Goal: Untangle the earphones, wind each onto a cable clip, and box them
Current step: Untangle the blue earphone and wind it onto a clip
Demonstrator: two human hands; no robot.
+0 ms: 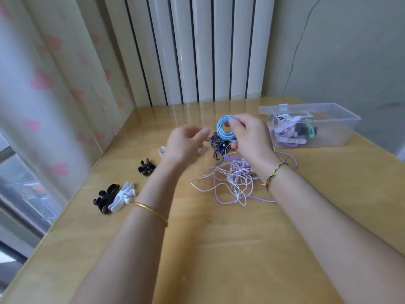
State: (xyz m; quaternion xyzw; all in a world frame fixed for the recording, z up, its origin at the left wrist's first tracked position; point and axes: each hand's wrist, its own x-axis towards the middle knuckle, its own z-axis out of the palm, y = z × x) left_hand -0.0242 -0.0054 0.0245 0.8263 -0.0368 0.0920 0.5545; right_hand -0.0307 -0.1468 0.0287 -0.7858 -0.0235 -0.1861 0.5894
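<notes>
Already the clear plastic box [328,132] at the table's [219,249] far right holds several wound earphones. Raised over the table, the right hand [249,139] pinches a coiled blue earphone [223,128]; the left hand [184,143] hovers blurred beside it, fingers loosely apart. Beneath lie tangled pink and purple cables [232,181], with black and white clips [114,197] at the left.

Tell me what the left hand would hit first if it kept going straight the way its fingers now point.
Probably the blue coiled earphone cable held in the right hand. The left hand is blurred, fingers aimed right toward that coil. Depth is unclear from one view; it might pass above the dark earphone tangle instead.
</notes>
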